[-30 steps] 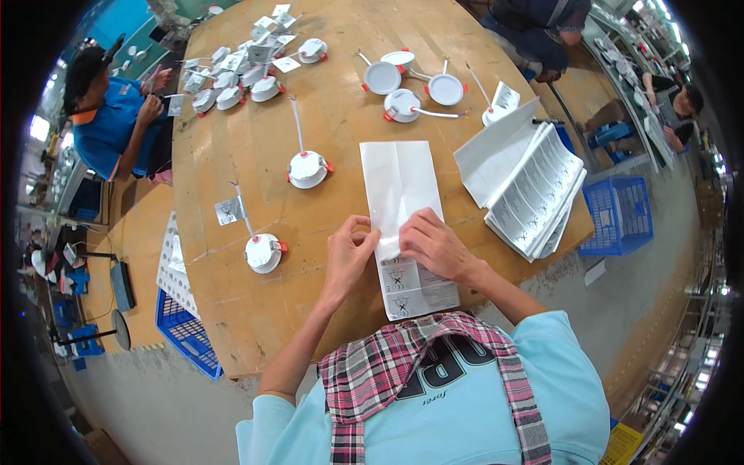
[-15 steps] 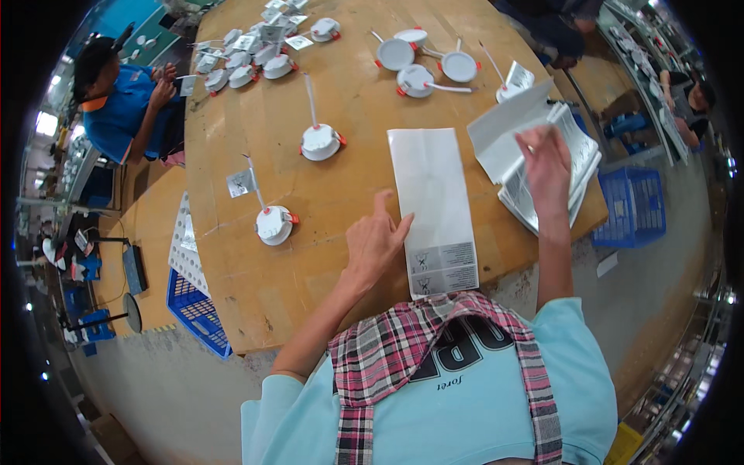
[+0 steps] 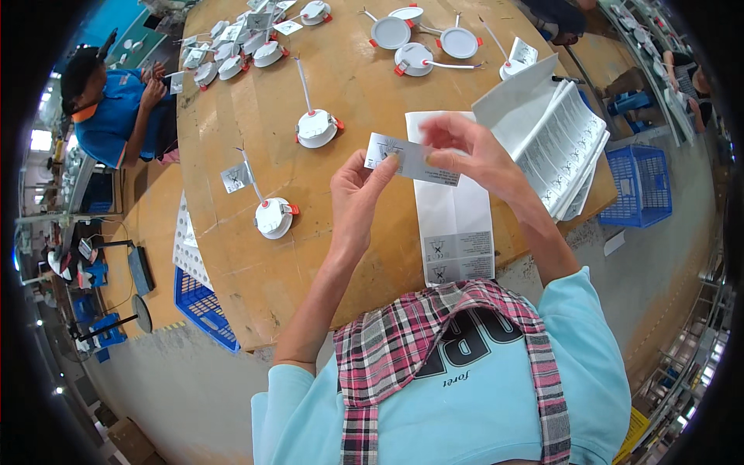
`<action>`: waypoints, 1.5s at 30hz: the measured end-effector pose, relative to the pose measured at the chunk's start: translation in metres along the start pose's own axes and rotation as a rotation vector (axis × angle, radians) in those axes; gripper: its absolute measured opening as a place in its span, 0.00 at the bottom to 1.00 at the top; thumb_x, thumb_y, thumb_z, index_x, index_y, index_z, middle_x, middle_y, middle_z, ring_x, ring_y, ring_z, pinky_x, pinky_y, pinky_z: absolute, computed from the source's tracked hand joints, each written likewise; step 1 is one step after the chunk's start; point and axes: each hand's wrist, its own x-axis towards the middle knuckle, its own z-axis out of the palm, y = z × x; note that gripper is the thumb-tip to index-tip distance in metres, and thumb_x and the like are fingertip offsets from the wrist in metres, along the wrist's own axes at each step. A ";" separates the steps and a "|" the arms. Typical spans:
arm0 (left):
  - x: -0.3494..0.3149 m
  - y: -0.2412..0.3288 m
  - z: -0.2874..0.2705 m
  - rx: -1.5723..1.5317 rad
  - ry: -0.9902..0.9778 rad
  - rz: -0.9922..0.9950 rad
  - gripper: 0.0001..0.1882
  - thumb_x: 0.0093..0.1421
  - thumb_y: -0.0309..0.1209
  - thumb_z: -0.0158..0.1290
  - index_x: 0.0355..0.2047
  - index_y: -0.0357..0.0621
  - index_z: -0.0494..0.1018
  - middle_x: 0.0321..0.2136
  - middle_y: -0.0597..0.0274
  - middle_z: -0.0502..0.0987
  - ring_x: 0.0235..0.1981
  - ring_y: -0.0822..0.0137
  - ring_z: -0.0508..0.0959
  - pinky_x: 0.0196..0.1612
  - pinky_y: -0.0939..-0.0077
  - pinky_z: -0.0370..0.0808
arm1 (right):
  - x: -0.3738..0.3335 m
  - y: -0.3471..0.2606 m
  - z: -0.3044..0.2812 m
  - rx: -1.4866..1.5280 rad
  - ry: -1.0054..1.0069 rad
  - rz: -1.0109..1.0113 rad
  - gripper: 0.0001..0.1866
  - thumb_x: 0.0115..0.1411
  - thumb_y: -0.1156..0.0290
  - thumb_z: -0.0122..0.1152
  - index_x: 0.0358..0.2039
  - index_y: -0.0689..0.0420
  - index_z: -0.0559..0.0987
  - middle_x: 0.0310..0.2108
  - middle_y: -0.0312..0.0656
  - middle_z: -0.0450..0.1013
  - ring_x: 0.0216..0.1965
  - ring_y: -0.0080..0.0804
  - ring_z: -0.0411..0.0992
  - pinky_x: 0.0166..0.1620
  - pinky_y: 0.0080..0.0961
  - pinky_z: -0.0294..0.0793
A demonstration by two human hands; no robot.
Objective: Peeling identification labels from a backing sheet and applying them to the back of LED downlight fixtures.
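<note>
My left hand [image 3: 358, 194] pinches one end of a small silver-grey printed label [image 3: 414, 160] between thumb and fingers. At its other end my right hand [image 3: 477, 157] has the thumb against the label and the fingers curled at its top edge. Beneath lies a long white backing strip [image 3: 456, 209], two printed labels still on its near end. To the right rests a stack of printed label sheets [image 3: 559, 155], a pale sheet folded up on its left side. Left of my hands stand two round white downlights [image 3: 316, 129] with red clips and upright wires; the nearer one's wire carries a silver label [image 3: 237, 177].
Several labelled downlights [image 3: 232, 56] cluster at the far left, and more downlights [image 3: 413, 60] lie at the far middle. Blue crates [image 3: 637, 186] stand beyond the table's right edge and below its left. A person in a blue shirt [image 3: 124, 108] works at the left; others are at the right.
My right hand has come left from the label sheets to above the strip. My left hand has risen off the table. A loose label is now between both hands.
</note>
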 end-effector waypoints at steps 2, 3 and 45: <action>0.004 -0.001 -0.002 -0.040 0.038 0.017 0.14 0.61 0.38 0.56 0.32 0.36 0.74 0.29 0.68 0.77 0.34 0.78 0.73 0.43 0.80 0.68 | -0.002 0.002 -0.009 -0.001 -0.072 0.131 0.15 0.55 0.68 0.64 0.41 0.61 0.77 0.33 0.38 0.75 0.37 0.24 0.72 0.44 0.23 0.71; 0.007 0.000 -0.005 0.040 0.012 -0.005 0.16 0.60 0.38 0.56 0.35 0.34 0.73 0.33 0.64 0.77 0.37 0.75 0.73 0.45 0.77 0.68 | -0.002 0.003 -0.012 -0.007 -0.039 0.190 0.14 0.55 0.68 0.64 0.39 0.62 0.77 0.32 0.38 0.75 0.36 0.23 0.72 0.42 0.22 0.71; 0.002 -0.003 -0.067 -0.085 0.029 -0.196 0.17 0.55 0.30 0.60 0.43 0.35 0.74 0.33 0.62 0.79 0.33 0.74 0.77 0.42 0.77 0.71 | 0.021 -0.013 0.050 -0.236 -0.057 0.217 0.12 0.55 0.69 0.62 0.34 0.67 0.80 0.28 0.44 0.78 0.34 0.29 0.77 0.40 0.21 0.75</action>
